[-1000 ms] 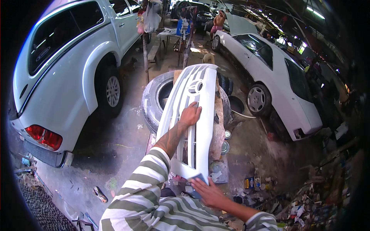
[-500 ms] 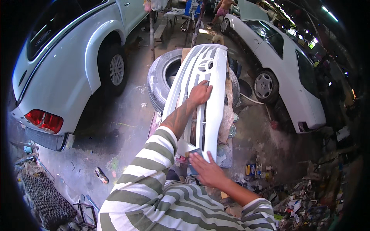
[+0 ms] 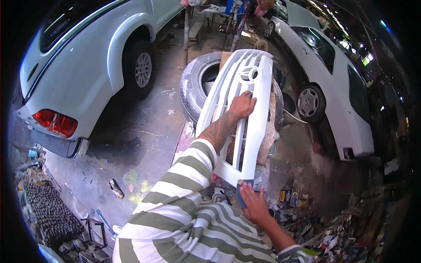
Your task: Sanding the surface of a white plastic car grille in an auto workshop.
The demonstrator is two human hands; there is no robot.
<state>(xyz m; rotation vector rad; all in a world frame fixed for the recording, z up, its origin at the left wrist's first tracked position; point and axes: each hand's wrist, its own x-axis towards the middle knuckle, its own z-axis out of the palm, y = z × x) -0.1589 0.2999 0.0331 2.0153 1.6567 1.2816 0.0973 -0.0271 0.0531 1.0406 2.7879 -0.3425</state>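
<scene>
A white car grille [image 3: 260,118] with long slats and a round emblem opening lies lengthwise before me. My left hand [image 3: 242,105] is closed round one of its middle slats, below the emblem opening. At the grille's near end, my right hand [image 3: 254,204] presses a dark blue-grey sheet, which looks like sandpaper [image 3: 240,193], against the edge. The right fingers lie fairly straight over the sheet, the thumb apart. Part of the sheet is hidden under the palm.
A large tyre [image 3: 191,90] lies beneath the grille's far part. A white pickup [image 3: 98,52] stands at left, a white sedan [image 3: 335,94] at right. Cans [image 3: 272,151] sit beside the grille. Clutter [image 3: 333,232] covers the floor at lower right; a shoe [image 3: 116,189] lies at left.
My right hand and the sandpaper have slid rightward and nearer to me, to the grille's near end. The left hand keeps its hold on the slat. The whole view has shifted slightly.
</scene>
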